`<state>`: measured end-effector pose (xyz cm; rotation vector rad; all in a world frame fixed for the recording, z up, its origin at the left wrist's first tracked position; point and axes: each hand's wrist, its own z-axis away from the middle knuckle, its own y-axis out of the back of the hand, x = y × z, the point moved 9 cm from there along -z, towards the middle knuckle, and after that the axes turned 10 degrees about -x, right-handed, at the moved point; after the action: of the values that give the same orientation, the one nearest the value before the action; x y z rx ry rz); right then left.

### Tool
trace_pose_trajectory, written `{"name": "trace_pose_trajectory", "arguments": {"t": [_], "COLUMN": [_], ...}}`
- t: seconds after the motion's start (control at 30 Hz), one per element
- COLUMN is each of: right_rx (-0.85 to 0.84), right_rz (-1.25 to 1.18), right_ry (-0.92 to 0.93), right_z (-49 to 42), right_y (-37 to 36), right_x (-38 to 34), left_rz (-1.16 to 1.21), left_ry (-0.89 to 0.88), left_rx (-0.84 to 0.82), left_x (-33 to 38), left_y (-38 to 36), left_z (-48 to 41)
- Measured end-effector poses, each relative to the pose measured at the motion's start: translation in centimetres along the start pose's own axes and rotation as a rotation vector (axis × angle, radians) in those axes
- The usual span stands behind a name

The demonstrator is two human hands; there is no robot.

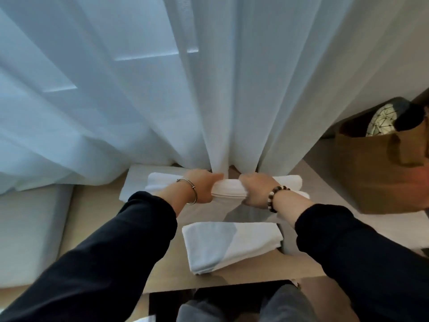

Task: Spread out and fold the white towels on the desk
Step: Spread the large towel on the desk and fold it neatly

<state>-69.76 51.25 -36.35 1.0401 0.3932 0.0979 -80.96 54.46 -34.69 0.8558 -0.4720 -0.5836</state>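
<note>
A white towel (228,190) is bunched between my two hands at the far side of the desk (167,268), just in front of the curtain. My left hand (202,185), with a metal bangle on its wrist, grips the towel's left part. My right hand (257,188), with a bead bracelet, grips its right part. Under them more white towel (157,182) lies flat, reaching out to both sides. A second white towel (232,245) lies folded on the desk nearer to me, untouched.
A sheer white curtain (209,89) hangs right behind the towels and touches the desk's far edge. A brown paper bag (380,173) with items inside stands at the right. A pale cushioned seat (30,228) lies left of the desk.
</note>
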Motion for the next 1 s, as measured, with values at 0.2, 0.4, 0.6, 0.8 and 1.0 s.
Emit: {"name": "trace_pose_trajectory", "arguments": {"t": [0.2, 0.4, 0.6, 0.8, 1.0], "right_rx": [-0.222, -0.306, -0.321, -0.120, 0.402], "right_rz": [-0.022, -0.050, -0.136, -0.129, 0.329], "right_ry": [-0.057, -0.053, -0.036, -0.046, 0.105], "right_z": [-4.8, -10.3, -16.7, -23.1, -26.5], "right_y": [-4.1, -7.4, -9.4, -7.1, -5.7], "right_x": [-3.5, -6.2, -9.5, -12.3, -17.9], "left_rz": [0.161, 0.129, 0.016, -0.159, -0.307], "left_ry": [0.034, 0.067, 0.112, 0.076, -0.028], "left_rx": [-0.069, -0.097, -0.172, 0.110, 0.615], "left_x": [-7.0, -12.9, -20.8, -28.5, -33.1], "left_y": [-4.6, -9.9, -12.5, -11.4, -11.6], "left_z": [1.3, 1.3, 0.9, 0.9, 1.6]}}
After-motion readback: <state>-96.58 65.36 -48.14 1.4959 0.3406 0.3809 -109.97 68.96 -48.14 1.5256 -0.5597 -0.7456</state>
